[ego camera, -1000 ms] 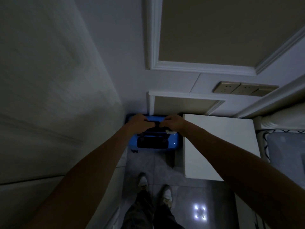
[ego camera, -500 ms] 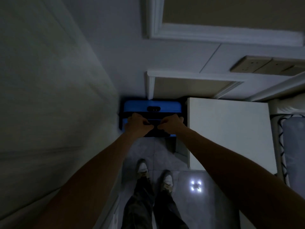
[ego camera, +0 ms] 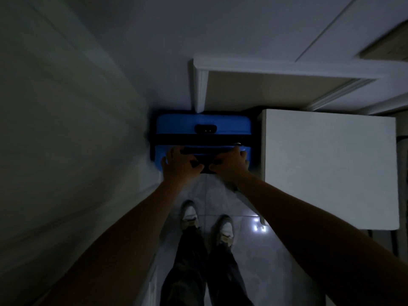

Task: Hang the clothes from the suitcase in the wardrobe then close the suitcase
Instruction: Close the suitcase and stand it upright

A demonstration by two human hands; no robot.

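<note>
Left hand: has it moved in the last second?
Yes. The left hand drew back from the wall, now about midway along the white cabinet.

A: Where does the blue hard-shell suitcase (ego camera: 203,122) stand?
B: On the pale tiled floor (ego camera: 220,195), against the far wall (ego camera: 167,62), just left of the white square tabletop (ego camera: 331,168); a person's shoes (ego camera: 189,214) before it.

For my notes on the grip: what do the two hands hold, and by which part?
The left hand and the right hand both hold the blue suitcase by its black handle.
</note>
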